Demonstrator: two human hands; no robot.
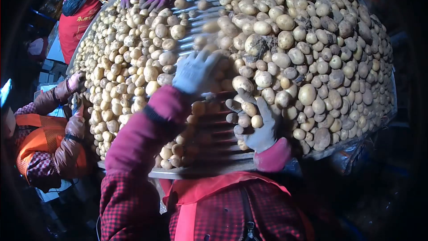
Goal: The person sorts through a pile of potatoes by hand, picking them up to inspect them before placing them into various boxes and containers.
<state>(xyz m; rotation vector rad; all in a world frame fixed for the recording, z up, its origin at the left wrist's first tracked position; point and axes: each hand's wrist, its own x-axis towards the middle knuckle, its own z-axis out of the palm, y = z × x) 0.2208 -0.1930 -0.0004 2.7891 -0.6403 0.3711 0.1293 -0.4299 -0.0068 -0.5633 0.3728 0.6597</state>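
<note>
At table edge (169, 173), right hand (256, 125)

1. Yellow characters (84, 18) are printed across the chest of the red apron (73, 31) worn by the co-worker at the upper left.
2. The characters are too small and blurred to be read.
3. No other text, label, brand or number can be made out.

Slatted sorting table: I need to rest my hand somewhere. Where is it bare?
Only the grey slatted strip between the left heap of pale yellow potatoes and the larger right heap is bare, with a few strays. Both heaps are packed tight.
</note>
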